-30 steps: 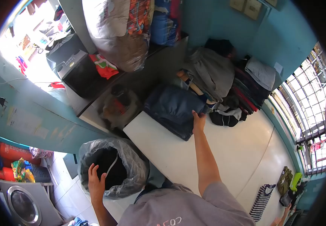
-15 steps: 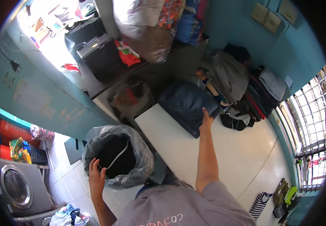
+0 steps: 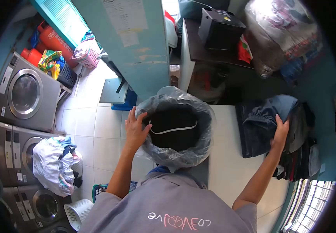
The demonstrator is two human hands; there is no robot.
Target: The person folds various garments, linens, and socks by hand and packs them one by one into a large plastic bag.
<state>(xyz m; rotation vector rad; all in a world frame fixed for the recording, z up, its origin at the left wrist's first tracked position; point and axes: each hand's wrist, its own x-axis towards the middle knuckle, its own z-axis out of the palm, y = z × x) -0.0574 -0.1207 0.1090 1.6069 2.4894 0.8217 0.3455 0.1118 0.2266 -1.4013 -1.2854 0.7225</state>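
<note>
Site type: laundry room, likely commercial laundry shop. Indicators:
- Several front-loading machines, metallic grey, round doors, some stacked.
- Loose laundry heap in front of machines; perforated baskets nearby.
- Folded garments on white counter.
- Open clear plastic bag holding dark fabric; filled, plastic-wrapped bundle near dark shelf.
- Tiled floor; paper sheets on teal panel.

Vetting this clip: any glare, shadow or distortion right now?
Head view: fisheye bows straight lines, corners black; daylight blows out the barred metal window; deep shadow under the dark brown rectangular shelf; black contents of the clear plastic bag show little detail.
</note>
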